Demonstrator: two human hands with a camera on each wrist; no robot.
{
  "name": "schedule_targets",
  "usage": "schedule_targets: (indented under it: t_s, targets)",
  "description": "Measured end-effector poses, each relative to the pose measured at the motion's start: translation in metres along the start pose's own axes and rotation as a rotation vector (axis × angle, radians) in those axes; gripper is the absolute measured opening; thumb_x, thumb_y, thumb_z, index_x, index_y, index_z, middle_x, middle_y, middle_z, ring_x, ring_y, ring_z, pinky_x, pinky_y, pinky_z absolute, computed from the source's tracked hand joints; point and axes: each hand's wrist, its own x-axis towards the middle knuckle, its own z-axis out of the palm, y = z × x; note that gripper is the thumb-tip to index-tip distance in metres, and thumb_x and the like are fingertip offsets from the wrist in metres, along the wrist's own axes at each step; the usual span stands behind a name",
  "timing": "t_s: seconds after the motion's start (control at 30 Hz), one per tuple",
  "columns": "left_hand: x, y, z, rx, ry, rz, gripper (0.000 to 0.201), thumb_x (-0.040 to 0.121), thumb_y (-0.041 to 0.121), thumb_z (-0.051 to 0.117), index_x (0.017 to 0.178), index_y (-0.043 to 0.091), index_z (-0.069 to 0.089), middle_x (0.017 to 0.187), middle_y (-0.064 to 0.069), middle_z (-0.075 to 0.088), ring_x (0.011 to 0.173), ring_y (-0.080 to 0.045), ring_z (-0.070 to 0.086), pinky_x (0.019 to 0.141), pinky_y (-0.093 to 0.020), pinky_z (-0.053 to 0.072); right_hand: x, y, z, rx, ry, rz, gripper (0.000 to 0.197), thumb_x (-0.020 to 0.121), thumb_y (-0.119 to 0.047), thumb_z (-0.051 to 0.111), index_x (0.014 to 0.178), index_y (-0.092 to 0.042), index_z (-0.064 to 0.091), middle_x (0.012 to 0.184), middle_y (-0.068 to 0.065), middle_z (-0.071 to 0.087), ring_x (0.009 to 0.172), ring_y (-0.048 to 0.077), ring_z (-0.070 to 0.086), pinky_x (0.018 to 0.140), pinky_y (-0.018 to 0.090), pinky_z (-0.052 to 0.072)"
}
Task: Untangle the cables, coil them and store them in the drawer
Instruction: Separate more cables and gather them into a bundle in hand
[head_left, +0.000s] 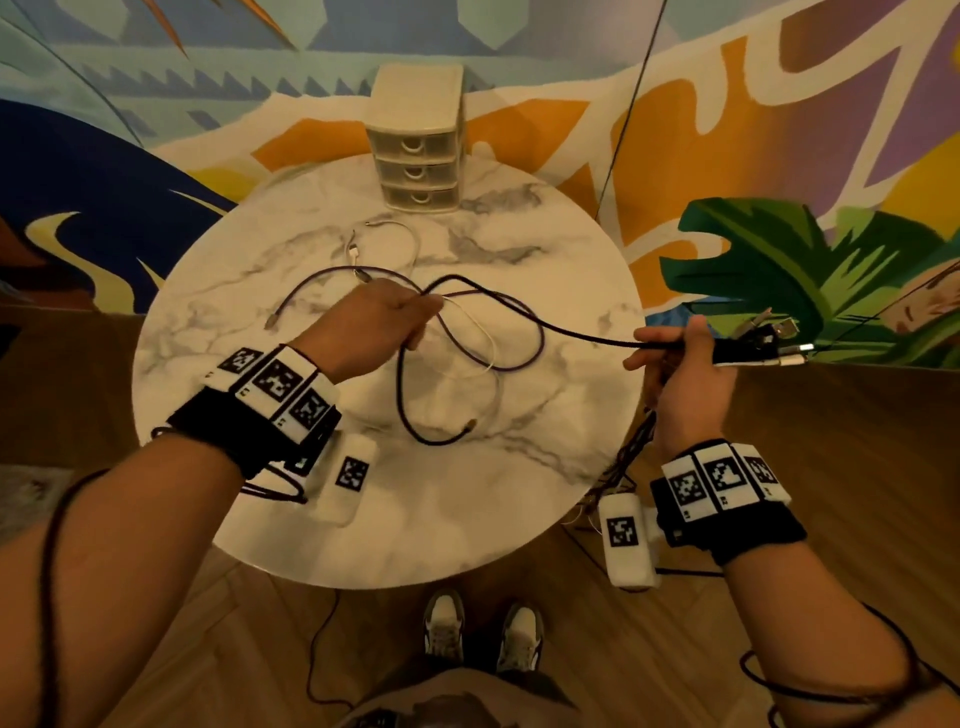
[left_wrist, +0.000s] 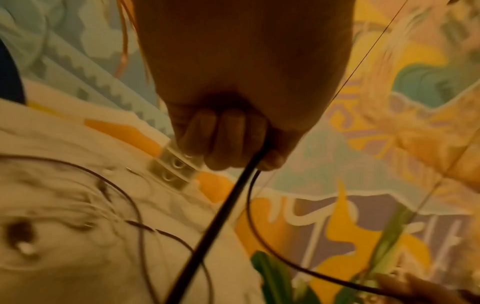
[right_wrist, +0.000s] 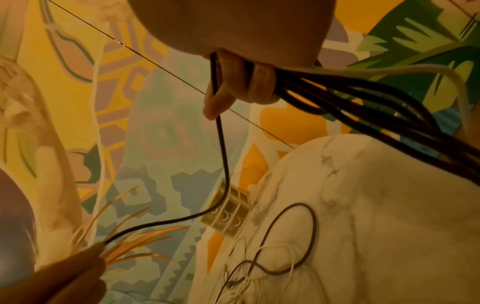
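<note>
A round marble table (head_left: 545, 467) stands before a painted wall, with a small three-drawer unit (head_left: 415, 150) at its far edge, all drawers closed. On the tabletop lie a purple cable (head_left: 519, 358), looped and crossed with a white cable (head_left: 485, 340), and a second white cable (head_left: 410, 244) nearer the drawers.

The left hand (head_left: 387, 319) is closed round a black cable (head_left: 571, 332), which runs taut across to the right hand (head_left: 685, 384). The right hand's fingers are curled round a bundle (right_wrist: 363, 107) of gathered loops, connector ends sticking out past the thumb.

The step in hand looks like coiling: the black cable is being drawn free and wound into the right-hand bundle. Next, the left hand likely must feed more slack across without snagging the purple and white cables below, which remain tangled; no drawer is open yet.
</note>
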Motion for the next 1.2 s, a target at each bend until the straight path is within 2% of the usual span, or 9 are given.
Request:
schedule_targets:
  t_s: [0.23, 0.33, 0.43, 0.53, 0.63, 0.77, 0.97, 1.1, 1.2]
  targets:
    - [-0.046, 0.031, 0.12, -0.073, -0.668, -0.08, 0.048, 0.097, 0.04, 0.043, 0.062, 0.009, 0.055, 0.045, -0.007, 0.048, 0.036, -0.018, 0.045, 0.043, -0.02, 0.037, 0.017, -0.017, -0.068, -0.018, 0.09, -0.076, 0.057, 0.102, -0.04, 0.032, 0.086, 0.003, 0.065, 0.052, -0.002, 0.064, 0.032, 0.004, 0.042, 0.035, 0.015, 0.025]
    - [-0.068, 0.016, 0.173, 0.288, -0.864, -0.042, 0.038, 0.098, 0.037, 0.042, 0.086, 0.006, 0.06, 0.076, -0.014, 0.063, 0.07, -0.029, 0.064, 0.058, -0.026, 0.045, 0.012, -0.023, -0.095, -0.096, 0.067, -0.067, 0.056, 0.103, -0.037, 0.03, 0.086, 0.003, 0.065, 0.045, -0.002, 0.06, 0.03, 0.002, 0.039, 0.034, 0.013, 0.023]
    - [-0.067, 0.023, 0.203, 0.477, -0.79, 0.016, 0.042, 0.096, 0.035, 0.046, 0.132, 0.014, 0.045, 0.123, -0.014, 0.058, 0.11, -0.03, 0.057, 0.088, -0.033, 0.045, -0.001, -0.021, -0.11, -0.225, -0.02, -0.041, 0.055, 0.103, -0.034, 0.03, 0.082, 0.001, 0.067, 0.043, 0.001, 0.058, 0.03, 0.004, 0.034, 0.034, 0.014, 0.023]
    - [-0.05, 0.07, 0.224, 0.222, -0.575, 0.26, 0.055, 0.093, 0.031, 0.053, 0.143, 0.018, 0.033, 0.112, -0.015, 0.061, 0.103, -0.031, 0.06, 0.089, -0.037, 0.047, -0.013, -0.014, -0.116, -0.31, -0.167, 0.015, 0.055, 0.102, -0.035, 0.033, 0.074, -0.004, 0.07, 0.046, 0.007, 0.059, 0.031, 0.008, 0.03, 0.034, 0.016, 0.021]
    - [-0.028, 0.124, 0.233, 0.014, -0.508, 0.445, 0.046, 0.092, 0.027, 0.056, 0.133, 0.01, 0.047, 0.101, -0.014, 0.065, 0.091, -0.027, 0.062, 0.074, -0.025, 0.044, -0.019, -0.02, -0.122, -0.285, -0.197, 0.031, 0.056, 0.101, -0.038, 0.034, 0.076, -0.004, 0.071, 0.048, 0.01, 0.059, 0.031, 0.009, 0.031, 0.035, 0.016, 0.022]
    - [-0.006, 0.124, 0.239, 0.081, -0.456, 0.338, 0.041, 0.096, 0.038, 0.047, 0.102, 0.0, 0.061, 0.091, -0.018, 0.065, 0.082, -0.033, 0.062, 0.07, -0.034, 0.046, -0.015, -0.038, -0.144, -0.354, -0.117, -0.026, 0.065, 0.1, -0.048, 0.028, 0.088, 0.0, 0.071, 0.063, 0.023, 0.062, 0.031, 0.005, 0.033, 0.035, 0.015, 0.024]
    - [-0.01, 0.095, 0.249, 0.655, -0.768, 0.095, 0.032, 0.093, 0.033, 0.049, 0.115, 0.01, 0.057, 0.113, -0.013, 0.063, 0.098, -0.028, 0.062, 0.078, -0.03, 0.045, -0.009, -0.046, -0.159, -0.362, -0.044, -0.053, 0.06, 0.103, -0.037, 0.027, 0.078, -0.002, 0.07, 0.063, 0.017, 0.065, 0.039, 0.01, 0.041, 0.044, 0.022, 0.033]
    - [-0.02, 0.148, 0.239, -0.074, -0.544, 0.64, 0.05, 0.082, 0.019, 0.065, 0.126, 0.003, 0.05, 0.124, -0.017, 0.055, 0.106, -0.016, 0.052, 0.087, -0.022, 0.043, -0.011, -0.046, -0.14, -0.333, -0.129, -0.086, 0.043, 0.102, -0.029, 0.035, 0.088, -0.01, 0.071, 0.094, 0.004, 0.073, 0.093, 0.013, 0.065, 0.092, 0.034, 0.047]
    - [-0.017, 0.192, 0.23, -0.396, -0.56, 0.591, 0.048, 0.08, 0.002, 0.052, 0.126, -0.012, 0.044, 0.115, -0.028, 0.056, 0.1, -0.019, 0.049, 0.084, -0.019, 0.042, -0.008, -0.062, -0.129, -0.377, -0.17, -0.182, 0.04, 0.1, -0.039, 0.04, 0.087, -0.02, 0.073, 0.1, 0.0, 0.071, 0.1, 0.01, 0.063, 0.092, 0.03, 0.046]
